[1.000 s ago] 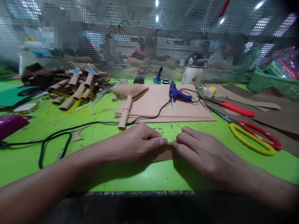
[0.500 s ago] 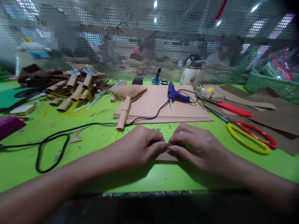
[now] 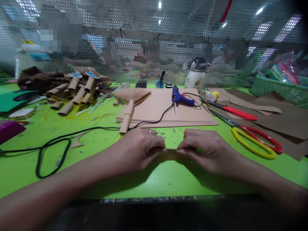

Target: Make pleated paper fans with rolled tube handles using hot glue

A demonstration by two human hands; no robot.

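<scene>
Between my hands is a narrow strip of brown paper (image 3: 171,154), mostly covered by my fingers. My left hand (image 3: 141,149) pinches its left end between thumb and fingers. At the other end my right hand (image 3: 204,149) grips it in the same way, leaving a short gap between the hands. Just beyond them lies a stack of tan paper sheets (image 3: 154,106). A pleated paper fan with a rolled handle (image 3: 128,112) rests on the stack's left side, and a blue glue gun (image 3: 182,97) lies on its right.
Red-and-yellow-handled scissors (image 3: 255,139) and a red-handled tool (image 3: 240,113) lie right, near brown paper (image 3: 271,114) and a green basket (image 3: 269,86). Black cord (image 3: 96,127) crosses the left. Rolled paper tubes (image 3: 72,106) are piled behind it. A flask (image 3: 196,75) stands at the back.
My hands have moved apart along the paper strip, from nearly touching thumbs to a small gap. More of the strip's upper edge shows between them.
</scene>
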